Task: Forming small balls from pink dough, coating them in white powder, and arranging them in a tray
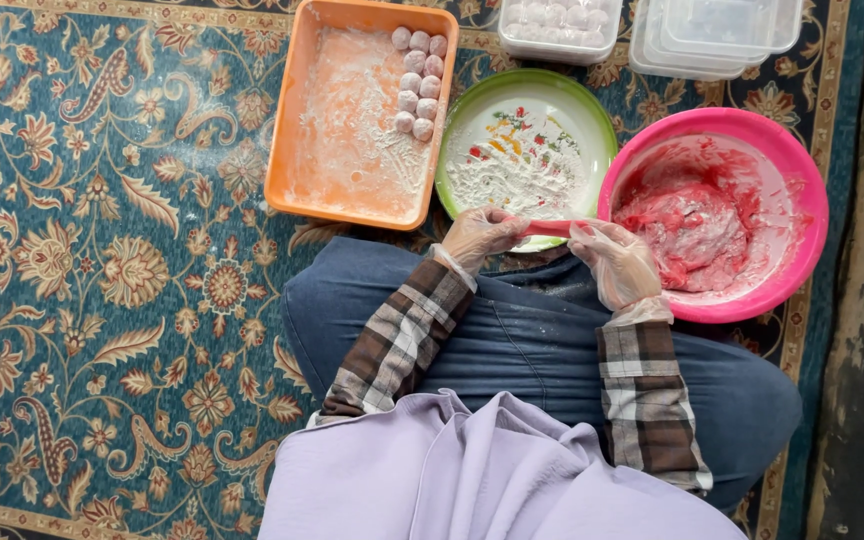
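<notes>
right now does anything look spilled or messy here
Only a little: white flour is dusted on the carpet left of the orange tray, and pink dough smears the pink bowl walls. Nothing is tipped or broken.

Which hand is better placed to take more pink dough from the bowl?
Probably the right hand: it sits at the pink bowl's rim, beside the dough. The left hand is over the green plate.

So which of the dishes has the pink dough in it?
The round pink bowl, beside the right hand. The orange tray holds floured balls, and the green plate only flour.
</notes>
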